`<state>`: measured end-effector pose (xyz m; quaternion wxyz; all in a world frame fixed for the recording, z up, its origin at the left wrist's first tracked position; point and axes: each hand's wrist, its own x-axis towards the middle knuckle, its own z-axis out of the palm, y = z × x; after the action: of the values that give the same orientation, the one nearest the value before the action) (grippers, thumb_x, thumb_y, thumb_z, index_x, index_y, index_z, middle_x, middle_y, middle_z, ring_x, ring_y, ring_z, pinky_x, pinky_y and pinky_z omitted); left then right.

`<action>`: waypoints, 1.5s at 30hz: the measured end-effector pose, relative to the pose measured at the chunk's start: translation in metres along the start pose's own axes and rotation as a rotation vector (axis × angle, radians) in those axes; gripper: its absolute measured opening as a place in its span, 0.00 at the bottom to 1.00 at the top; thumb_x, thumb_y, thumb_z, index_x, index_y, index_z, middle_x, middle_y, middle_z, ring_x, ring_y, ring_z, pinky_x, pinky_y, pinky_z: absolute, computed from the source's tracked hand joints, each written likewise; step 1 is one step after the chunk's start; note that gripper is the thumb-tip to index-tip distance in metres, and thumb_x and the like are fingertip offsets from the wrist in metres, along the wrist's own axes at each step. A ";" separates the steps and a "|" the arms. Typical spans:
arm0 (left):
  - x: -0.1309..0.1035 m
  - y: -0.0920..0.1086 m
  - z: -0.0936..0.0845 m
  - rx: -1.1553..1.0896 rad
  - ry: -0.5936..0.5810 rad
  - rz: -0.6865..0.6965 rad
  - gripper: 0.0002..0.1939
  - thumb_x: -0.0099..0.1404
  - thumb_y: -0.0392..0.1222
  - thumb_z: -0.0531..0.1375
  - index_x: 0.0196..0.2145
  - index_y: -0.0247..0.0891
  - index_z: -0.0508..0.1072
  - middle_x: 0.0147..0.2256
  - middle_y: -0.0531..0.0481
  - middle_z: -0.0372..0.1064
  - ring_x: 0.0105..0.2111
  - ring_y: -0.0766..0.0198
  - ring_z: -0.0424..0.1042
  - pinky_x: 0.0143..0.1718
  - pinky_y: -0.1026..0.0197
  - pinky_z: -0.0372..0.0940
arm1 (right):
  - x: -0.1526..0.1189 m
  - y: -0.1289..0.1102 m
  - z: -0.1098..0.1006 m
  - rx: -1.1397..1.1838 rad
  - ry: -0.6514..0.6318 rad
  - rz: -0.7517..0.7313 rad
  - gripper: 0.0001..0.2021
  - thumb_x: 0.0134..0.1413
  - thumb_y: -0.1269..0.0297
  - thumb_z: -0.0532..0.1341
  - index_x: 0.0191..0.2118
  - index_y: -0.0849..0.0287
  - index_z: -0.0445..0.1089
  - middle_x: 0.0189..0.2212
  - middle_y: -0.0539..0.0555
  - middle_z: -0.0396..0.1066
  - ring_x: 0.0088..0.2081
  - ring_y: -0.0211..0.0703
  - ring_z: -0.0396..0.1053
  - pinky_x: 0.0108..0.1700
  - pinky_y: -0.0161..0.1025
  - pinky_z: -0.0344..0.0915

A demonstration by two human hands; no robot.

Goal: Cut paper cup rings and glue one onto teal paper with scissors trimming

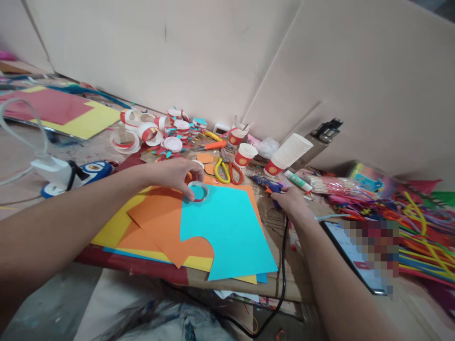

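My left hand (181, 176) has its thumb and fingers closed on a white ring cut from a paper cup (203, 197). The ring rests on the upper left part of a turquoise paper sheet (227, 222), which has a curved piece cut out of its lower left side. Beneath it lie orange paper (152, 218) and yellow paper (110, 227). Off the sheet's right side, my right hand (294, 202) is wrapped round a blue hot glue gun (275, 195) with a black cord. Its nozzle points left, just above the cardboard.
Scissors (223, 171), a red paper cup (244, 155) and a cup stack (287, 154) stand behind the paper. Cut cup rings (124, 139) cluster at back left. A phone (355, 260) and pipe cleaners (423, 237) lie right; a plug (53, 173) sits left.
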<state>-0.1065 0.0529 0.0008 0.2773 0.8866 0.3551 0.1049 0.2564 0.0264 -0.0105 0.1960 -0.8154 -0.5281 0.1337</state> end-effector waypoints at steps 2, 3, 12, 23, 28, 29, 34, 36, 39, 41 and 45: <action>0.000 -0.001 0.000 -0.007 0.002 0.005 0.25 0.48 0.53 0.70 0.40 0.38 0.72 0.40 0.51 0.74 0.39 0.62 0.72 0.38 0.65 0.62 | 0.002 0.000 -0.001 -0.002 0.011 0.016 0.10 0.40 0.65 0.64 0.32 0.64 0.74 0.16 0.48 0.65 0.19 0.39 0.63 0.21 0.34 0.52; 0.000 -0.001 0.000 -0.011 0.004 0.009 0.25 0.47 0.53 0.70 0.40 0.39 0.72 0.40 0.51 0.74 0.39 0.62 0.73 0.38 0.65 0.62 | 0.003 0.000 -0.002 -0.007 0.020 0.024 0.08 0.39 0.65 0.64 0.30 0.63 0.73 0.15 0.48 0.64 0.19 0.39 0.63 0.21 0.34 0.52; 0.000 -0.002 0.000 0.022 0.009 0.018 0.25 0.48 0.54 0.69 0.40 0.39 0.73 0.40 0.51 0.74 0.38 0.62 0.72 0.37 0.65 0.61 | 0.003 -0.004 -0.009 0.433 0.066 0.094 0.05 0.40 0.73 0.62 0.21 0.59 0.65 0.13 0.45 0.61 0.16 0.33 0.61 0.18 0.30 0.61; 0.000 -0.002 0.000 0.012 0.008 0.018 0.24 0.48 0.55 0.69 0.39 0.39 0.72 0.40 0.52 0.74 0.39 0.62 0.72 0.38 0.65 0.62 | -0.019 -0.023 -0.019 0.818 -0.011 -0.031 0.10 0.39 0.76 0.62 0.32 0.61 0.67 0.29 0.51 0.72 0.23 0.32 0.67 0.22 0.29 0.69; 0.000 -0.001 0.001 0.016 0.008 0.002 0.25 0.47 0.55 0.69 0.40 0.39 0.73 0.41 0.51 0.74 0.40 0.61 0.73 0.39 0.65 0.62 | -0.031 -0.025 -0.026 0.878 -0.139 -0.247 0.13 0.40 0.69 0.66 0.35 0.59 0.66 0.29 0.49 0.72 0.23 0.32 0.65 0.22 0.29 0.63; 0.000 -0.001 0.001 0.015 0.009 -0.001 0.25 0.47 0.55 0.69 0.40 0.39 0.73 0.41 0.51 0.74 0.40 0.61 0.73 0.39 0.64 0.62 | -0.035 -0.026 -0.026 0.865 -0.174 -0.292 0.14 0.41 0.67 0.66 0.36 0.59 0.65 0.27 0.48 0.71 0.22 0.32 0.65 0.22 0.30 0.62; -0.001 0.001 0.001 -0.017 0.015 0.002 0.25 0.48 0.54 0.69 0.39 0.38 0.72 0.40 0.51 0.74 0.40 0.62 0.73 0.39 0.65 0.62 | -0.061 -0.037 -0.023 0.659 -0.299 -0.413 0.16 0.47 0.59 0.66 0.41 0.58 0.64 0.24 0.47 0.69 0.23 0.36 0.64 0.26 0.34 0.63; -0.002 0.003 0.000 -0.032 0.012 0.002 0.24 0.48 0.53 0.70 0.39 0.38 0.71 0.40 0.50 0.74 0.40 0.62 0.73 0.40 0.65 0.62 | -0.070 -0.041 -0.019 0.569 -0.317 -0.449 0.17 0.47 0.58 0.66 0.42 0.58 0.64 0.26 0.49 0.70 0.25 0.37 0.66 0.28 0.35 0.64; -0.002 0.003 0.001 -0.045 0.013 0.004 0.24 0.48 0.51 0.70 0.40 0.38 0.70 0.41 0.50 0.74 0.41 0.61 0.73 0.40 0.64 0.63 | -0.081 -0.046 -0.011 0.471 -0.316 -0.525 0.15 0.50 0.57 0.64 0.41 0.58 0.65 0.30 0.52 0.71 0.29 0.41 0.68 0.30 0.37 0.65; -0.002 0.002 0.002 -0.061 0.026 0.007 0.25 0.48 0.50 0.70 0.41 0.38 0.69 0.42 0.49 0.73 0.42 0.61 0.72 0.41 0.64 0.63 | -0.086 -0.050 -0.006 0.398 -0.284 -0.598 0.13 0.52 0.57 0.62 0.40 0.58 0.66 0.32 0.55 0.72 0.32 0.44 0.69 0.32 0.39 0.66; -0.002 -0.001 0.005 -0.090 0.048 0.001 0.27 0.48 0.49 0.70 0.42 0.38 0.66 0.44 0.48 0.72 0.44 0.61 0.72 0.42 0.63 0.64 | -0.093 -0.058 0.004 0.256 -0.258 -0.756 0.15 0.56 0.60 0.59 0.48 0.60 0.67 0.43 0.60 0.73 0.43 0.51 0.71 0.44 0.46 0.67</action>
<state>-0.1069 0.0500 -0.0036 0.3082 0.8706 0.3561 0.1423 0.1698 -0.0363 0.0136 0.2634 -0.5098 -0.7895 0.2178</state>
